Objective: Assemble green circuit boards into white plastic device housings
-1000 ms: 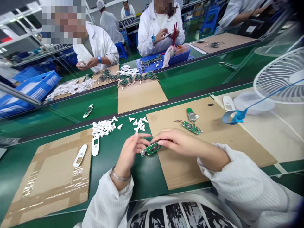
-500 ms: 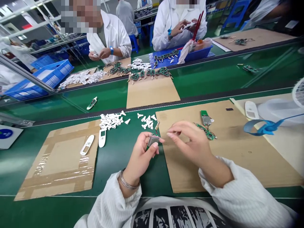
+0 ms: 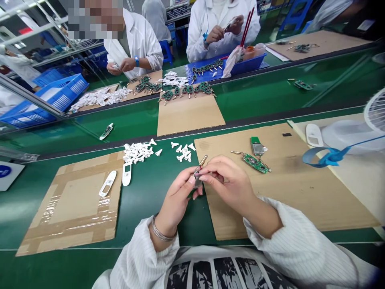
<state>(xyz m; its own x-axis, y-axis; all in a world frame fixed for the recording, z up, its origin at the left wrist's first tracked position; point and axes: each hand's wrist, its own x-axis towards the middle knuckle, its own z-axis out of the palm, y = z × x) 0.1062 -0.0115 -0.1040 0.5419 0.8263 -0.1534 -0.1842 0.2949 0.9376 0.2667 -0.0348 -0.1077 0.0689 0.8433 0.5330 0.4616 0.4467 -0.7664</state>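
In front of my chest, my left hand is closed around a small circuit board with a grey display, thumb on its face. A metal-tipped probe on thin wires sticks up beyond it. My right hand pinches at the board's upper edge; its fingertips hide what is between them. White plastic pieces lie beyond in a larger pile and a smaller group. To the left are two white casing halves, one on the green table, one on cardboard.
On the right cardboard sheet lie a green circuit board and a display board. A blue strap and fan stand at right. Across the green belt, two co-workers in white coats handle parts.
My right hand has moved left and down onto the circuit board in my left hand. The probe now points up more to the right. The view has shifted slightly.
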